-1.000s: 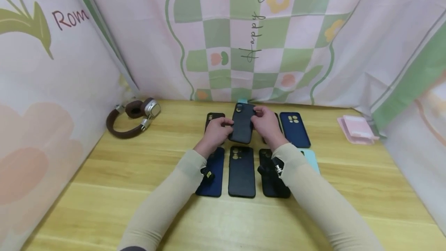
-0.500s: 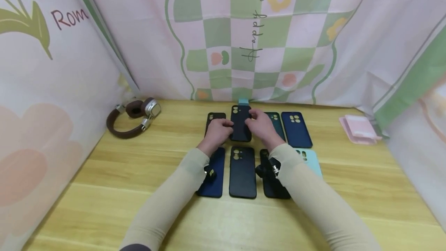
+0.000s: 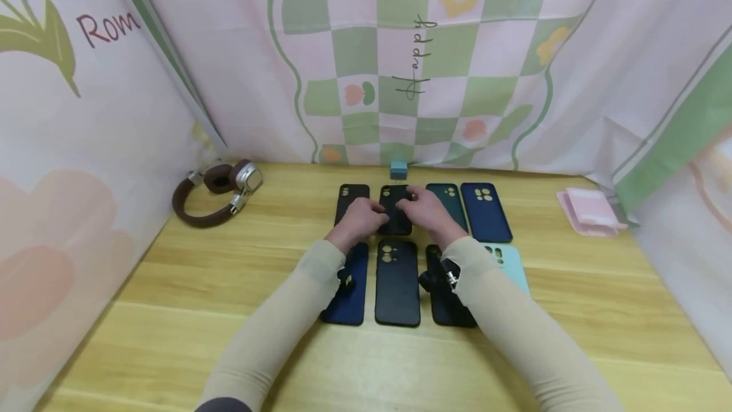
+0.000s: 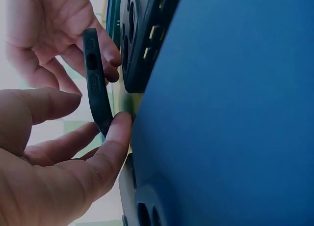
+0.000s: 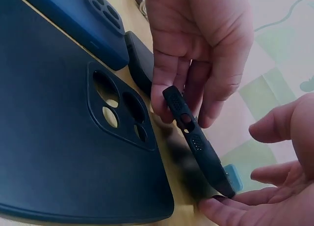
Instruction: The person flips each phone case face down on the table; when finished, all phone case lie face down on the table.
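Both hands hold a black phone case (image 3: 396, 213) in the back row of cases on the wooden table (image 3: 171, 285). My left hand (image 3: 361, 215) holds its left edge and my right hand (image 3: 424, 207) its right edge. In the left wrist view the case's edge (image 4: 96, 83) stands tilted, with my left fingertip (image 4: 117, 130) under it and the thumb a little apart. The right wrist view shows the case (image 5: 198, 146) slanting just above the table, my left hand's fingers (image 5: 169, 96) around its top end and a right fingertip (image 5: 216, 206) at its lower end.
Back row: a black case (image 3: 350, 201), a dark green case (image 3: 450, 203), a navy case (image 3: 486, 212). Front row: navy (image 3: 349, 301), black (image 3: 397, 281), black (image 3: 443, 301), mint (image 3: 511, 266). Brown headphones (image 3: 216, 196) lie left, a pink holder (image 3: 588, 212) right, a teal block (image 3: 398, 169) behind.
Both hands have lowered the black case from above the back row down into the gap between the black and the dark green case.
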The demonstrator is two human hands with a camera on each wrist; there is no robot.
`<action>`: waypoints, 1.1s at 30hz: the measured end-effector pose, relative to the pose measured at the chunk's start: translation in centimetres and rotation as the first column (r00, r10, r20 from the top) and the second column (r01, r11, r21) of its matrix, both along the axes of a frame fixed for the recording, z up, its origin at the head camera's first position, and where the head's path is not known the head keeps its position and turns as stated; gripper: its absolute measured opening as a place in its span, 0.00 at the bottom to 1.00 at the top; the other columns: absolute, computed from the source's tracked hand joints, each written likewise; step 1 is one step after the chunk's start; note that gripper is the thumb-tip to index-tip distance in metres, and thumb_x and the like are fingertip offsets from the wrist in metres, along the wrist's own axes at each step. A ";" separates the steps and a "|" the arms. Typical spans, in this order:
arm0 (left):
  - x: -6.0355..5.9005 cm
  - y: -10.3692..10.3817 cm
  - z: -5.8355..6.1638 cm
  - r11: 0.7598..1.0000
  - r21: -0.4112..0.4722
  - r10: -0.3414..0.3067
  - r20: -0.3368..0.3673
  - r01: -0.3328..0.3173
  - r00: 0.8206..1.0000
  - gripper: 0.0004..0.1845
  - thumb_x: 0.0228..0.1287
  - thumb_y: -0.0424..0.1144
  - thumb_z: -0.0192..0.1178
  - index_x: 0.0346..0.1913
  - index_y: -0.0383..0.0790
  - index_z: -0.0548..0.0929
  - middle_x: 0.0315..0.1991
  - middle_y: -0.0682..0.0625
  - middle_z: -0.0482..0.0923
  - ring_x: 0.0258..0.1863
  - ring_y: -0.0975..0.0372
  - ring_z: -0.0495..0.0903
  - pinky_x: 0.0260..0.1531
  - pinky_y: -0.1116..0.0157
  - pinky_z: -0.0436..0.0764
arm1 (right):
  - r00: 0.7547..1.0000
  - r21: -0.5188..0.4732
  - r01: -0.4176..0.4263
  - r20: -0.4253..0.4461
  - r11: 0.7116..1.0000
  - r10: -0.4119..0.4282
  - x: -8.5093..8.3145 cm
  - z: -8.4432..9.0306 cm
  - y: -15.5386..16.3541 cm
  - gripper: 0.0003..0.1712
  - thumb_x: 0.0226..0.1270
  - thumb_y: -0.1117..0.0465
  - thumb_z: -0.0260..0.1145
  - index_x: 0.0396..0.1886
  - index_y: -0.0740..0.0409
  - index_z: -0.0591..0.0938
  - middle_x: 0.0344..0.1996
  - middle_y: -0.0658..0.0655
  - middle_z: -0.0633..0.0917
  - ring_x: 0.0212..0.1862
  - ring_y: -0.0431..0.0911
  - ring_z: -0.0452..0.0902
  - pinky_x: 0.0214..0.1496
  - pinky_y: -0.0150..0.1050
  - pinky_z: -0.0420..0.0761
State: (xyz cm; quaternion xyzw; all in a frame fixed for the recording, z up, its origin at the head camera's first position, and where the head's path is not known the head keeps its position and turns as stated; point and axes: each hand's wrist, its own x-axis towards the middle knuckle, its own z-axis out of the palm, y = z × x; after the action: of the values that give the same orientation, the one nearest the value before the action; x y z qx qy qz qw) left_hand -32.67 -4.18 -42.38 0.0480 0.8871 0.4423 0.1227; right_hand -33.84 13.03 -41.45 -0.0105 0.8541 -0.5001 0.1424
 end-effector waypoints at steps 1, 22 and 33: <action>0.0 0.0 0.0 1.000 0.002 0.002 -0.003 -0.002 1.000 0.18 0.69 0.39 0.59 0.58 0.35 0.82 0.53 0.44 0.80 0.44 0.57 0.79 0.39 0.61 0.79 | 1.000 0.002 -0.004 0.000 1.000 0.004 -0.1 0.0 0.0 0.39 0.73 0.53 0.55 0.78 0.58 0.55 0.74 0.65 0.58 0.72 0.58 0.56 0.66 0.56 0.65; 0.2 0.2 0.1 0.998 0.060 -0.015 0.022 0.014 1.000 0.18 0.71 0.43 0.53 0.55 0.36 0.82 0.31 0.51 0.77 0.27 0.60 0.75 0.28 0.63 0.74 | 0.996 0.002 -0.081 -0.031 0.997 0.081 0.0 -0.4 1.4 0.36 0.74 0.56 0.54 0.77 0.62 0.56 0.70 0.65 0.64 0.64 0.57 0.67 0.60 0.53 0.71; 0.4 0.9 1.0 1.000 0.014 -0.002 -0.070 0.003 0.998 0.21 0.69 0.46 0.53 0.58 0.39 0.79 0.54 0.48 0.77 0.44 0.58 0.77 0.41 0.60 0.77 | 0.995 -0.028 -0.096 0.007 0.995 0.097 0.7 -0.2 2.7 0.34 0.74 0.54 0.54 0.76 0.59 0.59 0.34 0.56 0.79 0.30 0.49 0.76 0.39 0.46 0.75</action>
State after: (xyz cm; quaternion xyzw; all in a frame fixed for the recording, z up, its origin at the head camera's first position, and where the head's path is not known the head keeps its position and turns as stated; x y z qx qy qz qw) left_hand -32.22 -3.24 -41.40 0.0655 0.8876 0.4465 0.0919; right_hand -33.18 15.69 -41.62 -0.0516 0.8452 -0.5042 0.1696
